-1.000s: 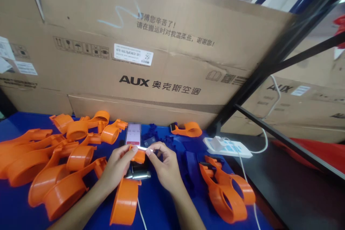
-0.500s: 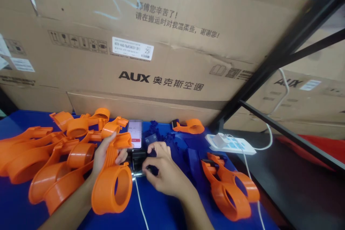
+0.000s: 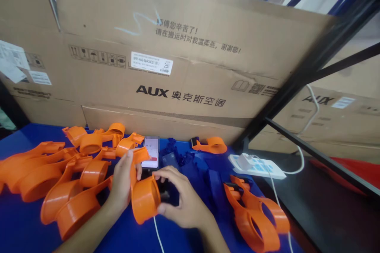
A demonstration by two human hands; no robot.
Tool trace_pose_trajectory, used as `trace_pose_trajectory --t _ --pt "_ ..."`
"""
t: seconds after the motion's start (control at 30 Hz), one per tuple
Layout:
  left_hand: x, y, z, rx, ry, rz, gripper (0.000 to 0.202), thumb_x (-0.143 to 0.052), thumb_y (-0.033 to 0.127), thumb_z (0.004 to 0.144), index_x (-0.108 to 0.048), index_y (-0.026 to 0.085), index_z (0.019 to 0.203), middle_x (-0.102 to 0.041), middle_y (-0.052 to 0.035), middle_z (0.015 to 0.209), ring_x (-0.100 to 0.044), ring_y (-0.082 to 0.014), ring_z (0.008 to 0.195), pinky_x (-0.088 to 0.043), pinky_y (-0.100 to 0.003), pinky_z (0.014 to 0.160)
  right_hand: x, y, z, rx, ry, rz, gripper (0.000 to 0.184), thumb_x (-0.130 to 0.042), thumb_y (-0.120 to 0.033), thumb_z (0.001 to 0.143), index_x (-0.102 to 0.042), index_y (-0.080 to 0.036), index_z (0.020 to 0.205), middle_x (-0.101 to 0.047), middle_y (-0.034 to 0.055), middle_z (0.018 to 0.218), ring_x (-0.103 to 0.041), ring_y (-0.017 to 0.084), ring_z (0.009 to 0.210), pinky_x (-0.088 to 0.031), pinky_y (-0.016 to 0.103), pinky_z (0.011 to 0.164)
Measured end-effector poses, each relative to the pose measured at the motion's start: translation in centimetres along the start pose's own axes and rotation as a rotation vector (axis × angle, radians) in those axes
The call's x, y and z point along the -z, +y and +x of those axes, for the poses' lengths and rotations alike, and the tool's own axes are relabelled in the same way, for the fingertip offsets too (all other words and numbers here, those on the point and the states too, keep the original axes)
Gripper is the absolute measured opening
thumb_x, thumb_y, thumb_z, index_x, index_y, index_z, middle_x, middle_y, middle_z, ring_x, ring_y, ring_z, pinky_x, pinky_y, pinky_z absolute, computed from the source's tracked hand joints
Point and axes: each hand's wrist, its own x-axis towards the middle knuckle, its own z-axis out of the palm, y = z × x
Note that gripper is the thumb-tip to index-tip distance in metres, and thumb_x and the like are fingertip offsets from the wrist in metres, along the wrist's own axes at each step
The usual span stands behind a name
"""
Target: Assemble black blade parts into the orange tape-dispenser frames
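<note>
In the head view my left hand point(image 3: 122, 178) is closed around the handle of an orange tape dispenser point(image 3: 145, 202), whose round hub hangs below the fingers. My right hand point(image 3: 187, 201) has its fingers and thumb at the upper and lower rim of that hub, gripping it from the right. Behind the hub, within the curve of the right hand, something dark shows that I cannot make out. Just beyond the hands a phone point(image 3: 150, 152) with a lit screen stands propped. More orange tape dispensers point(image 3: 77, 214) lie in a pile by my left arm.
Two orange dispensers with black parts point(image 3: 257, 223) lie to the right, another point(image 3: 212, 145) at the back. Dark blue pieces point(image 3: 178, 156) lie behind the right hand. A white power strip point(image 3: 257, 166) with cables sits near a black rack post. A large cardboard box point(image 3: 190, 75) closes off the back.
My right hand has left the dark object before the phone and come to the dispenser hub. The held dispenser has turned and shifted right and slightly up. The camera view has tilted a little upward.
</note>
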Motion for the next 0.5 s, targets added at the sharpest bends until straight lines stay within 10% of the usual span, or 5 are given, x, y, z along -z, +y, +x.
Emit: trace_pose_trajectory --t 0.2,0.37,0.5 --pt "0.2 -0.7 0.6 -0.011 0.049 -0.050 0.060 -0.056 0.073 0.091 -0.071 0.018 0.071 -0.072 -0.0051 0.068 -0.067 -0.0192 0.064 -0.054 -0.028 0.061 -1.6 0.1 0.2 -0.026 0.062 -0.003 0.079 -0.084 -0.040 0.079 -0.048 -0.028 0.148 -0.062 0.0105 0.135 -0.065 0.030 0.116 -0.054 0.044 0.100" --pt "-0.6 -1.1 -0.4 -0.039 -0.162 -0.035 0.055 -0.078 0.051 0.085 -0.066 0.024 0.132 -0.072 -0.0121 0.133 -0.066 -0.0325 0.123 -0.056 -0.039 0.097 -1.4 0.5 0.5 0.025 0.304 -0.156 0.060 -0.080 -0.033 0.086 -0.054 -0.026 0.140 -0.059 0.0130 0.140 -0.058 0.031 0.131 -0.050 0.046 0.110" --pt "-1.6 -0.7 -1.8 -0.019 -0.292 0.100 0.077 -0.084 0.033 0.083 -0.045 0.030 0.149 -0.069 -0.0129 0.134 -0.070 -0.0315 0.117 -0.057 -0.042 0.096 -1.1 1.3 0.2 0.079 0.254 -0.288 0.072 -0.081 -0.044 0.085 -0.049 -0.024 0.146 -0.059 0.0158 0.143 -0.058 0.034 0.132 -0.047 0.051 0.112"
